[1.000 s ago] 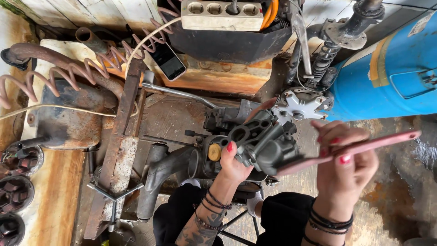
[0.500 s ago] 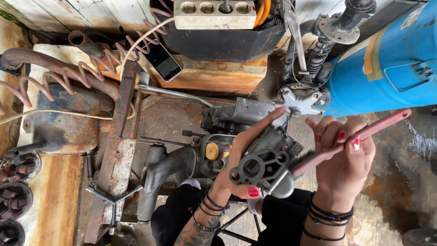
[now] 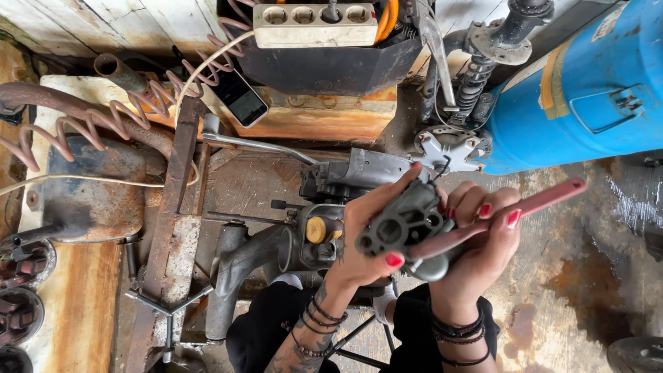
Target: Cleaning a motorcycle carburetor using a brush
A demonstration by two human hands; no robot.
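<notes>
- Carburettor [image 3: 404,224]: dark grey casting, turned over since a second ago, when its bulk faced up near the engine; the flange with a round bore now shows, so another side is open to work.
- Left hand [image 3: 366,242]: clamped round the carburettor's left side, thumb under, fingers over the top.
- Right hand [image 3: 476,242]: closed on a red tool [image 3: 511,214], also propping the casting's right side.
- Position: held in the air above the engine [image 3: 324,207], near the surface's front edge.
- Blue tank [image 3: 573,90]: at the far right.
</notes>
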